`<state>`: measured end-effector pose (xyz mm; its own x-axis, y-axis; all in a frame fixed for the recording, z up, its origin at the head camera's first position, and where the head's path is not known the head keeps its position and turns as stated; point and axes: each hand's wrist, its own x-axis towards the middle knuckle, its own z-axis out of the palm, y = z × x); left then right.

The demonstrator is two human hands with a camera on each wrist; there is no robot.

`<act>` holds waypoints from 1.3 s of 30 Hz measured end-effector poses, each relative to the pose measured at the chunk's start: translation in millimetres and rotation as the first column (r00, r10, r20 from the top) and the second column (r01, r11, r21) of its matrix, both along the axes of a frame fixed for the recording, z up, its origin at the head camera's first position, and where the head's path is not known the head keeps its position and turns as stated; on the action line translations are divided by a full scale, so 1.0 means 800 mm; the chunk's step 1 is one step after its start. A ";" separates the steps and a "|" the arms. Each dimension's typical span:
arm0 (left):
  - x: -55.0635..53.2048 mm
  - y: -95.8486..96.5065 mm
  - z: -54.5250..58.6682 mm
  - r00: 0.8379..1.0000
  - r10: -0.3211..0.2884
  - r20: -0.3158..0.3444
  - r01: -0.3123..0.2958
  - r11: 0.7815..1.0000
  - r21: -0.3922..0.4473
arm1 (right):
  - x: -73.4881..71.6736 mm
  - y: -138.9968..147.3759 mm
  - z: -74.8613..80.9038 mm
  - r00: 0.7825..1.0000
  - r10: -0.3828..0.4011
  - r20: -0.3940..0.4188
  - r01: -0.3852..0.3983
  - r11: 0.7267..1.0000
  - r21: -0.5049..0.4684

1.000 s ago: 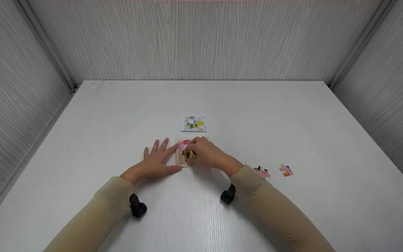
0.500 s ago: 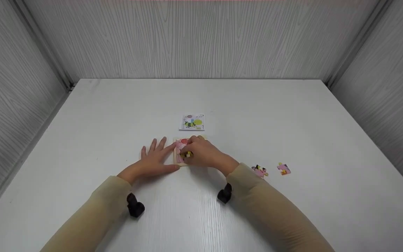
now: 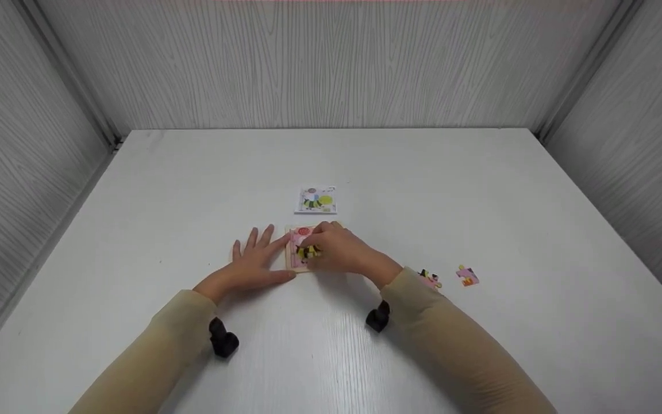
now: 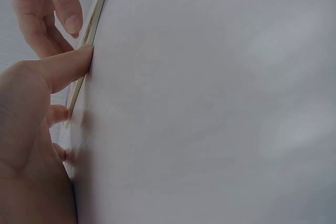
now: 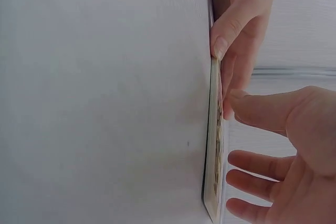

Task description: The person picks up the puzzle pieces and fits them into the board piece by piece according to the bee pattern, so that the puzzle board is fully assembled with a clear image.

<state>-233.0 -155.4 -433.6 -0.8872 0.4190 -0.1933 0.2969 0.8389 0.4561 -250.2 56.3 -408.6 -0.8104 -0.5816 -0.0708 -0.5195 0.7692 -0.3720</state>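
A small wooden jigsaw board (image 3: 288,260) lies flat on the table, with a pink picture and a yellow-and-black bee (image 3: 307,252) visible on it. My left hand (image 3: 252,265) lies at the board's left side, fingers spread; its thumb touches the near edge and its index finger the left edge. Over the board's right half is my right hand (image 3: 343,252), bent at the fingers and hiding that part. In the right wrist view its thumb (image 5: 262,109) and fingers stand apart at the face of the board (image 5: 211,156), with no piece visible between them.
Behind the board lies a square picture card (image 3: 316,200) with a similar bee. To the right are a loose puzzle piece (image 3: 468,275) and another puzzle piece (image 3: 430,279), partly behind the right sleeve. Grey wood-grain walls (image 3: 331,63) surround the white table (image 3: 227,161).
My right hand has shifted slightly right over the board, uncovering more of the bee. My left hand keeps its place at the board. The head view has moved a little.
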 end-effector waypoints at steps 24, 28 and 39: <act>-0.007 -0.003 -0.004 1.000 -0.012 0.011 0.013 1.000 -0.015 | 0.015 0.051 0.001 0.999 -0.022 0.031 0.025 0.995 -0.098; -0.008 -0.002 -0.002 1.000 -0.018 0.007 0.018 1.000 -0.007 | 0.019 0.062 0.003 0.999 -0.032 0.034 0.036 0.991 -0.128; -0.005 -0.003 -0.003 1.000 -0.018 -0.005 0.018 1.000 0.002 | 0.029 0.099 0.005 0.998 -0.065 0.026 0.068 0.984 -0.166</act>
